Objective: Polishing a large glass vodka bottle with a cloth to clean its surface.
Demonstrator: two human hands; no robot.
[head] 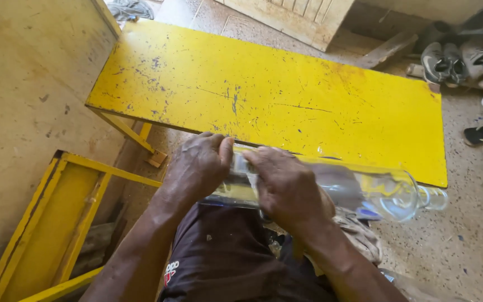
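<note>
A clear glass bottle (364, 193) is held lying on its side across the lap of a seated person, just in front of the near edge of a scratched yellow bench (264, 95). The bottle's neck is pointed to the right, past the knee and out over the speckled floor (465, 240). The left hand (199, 168) is closed over the bottle's base end, its grip wrapped around the glass with the thumb laid along the top. The right hand (286, 187) is pressed down on the middle of the bottle, fingers curled over it; its grip is likewise closed on the glass, and the two hands are set just beside each other, thumbs nearly touching. Dark shorts (225, 257) are seen beneath the forearms, and a crumpled cloth (359, 235) is tucked under the bottle by the right wrist. A yellow metal frame (46, 223) is seen lying on the floor to the left, against a tan wall. Several shoes and sandals (465, 64) are gathered at the upper right, well apart from the hands.
</note>
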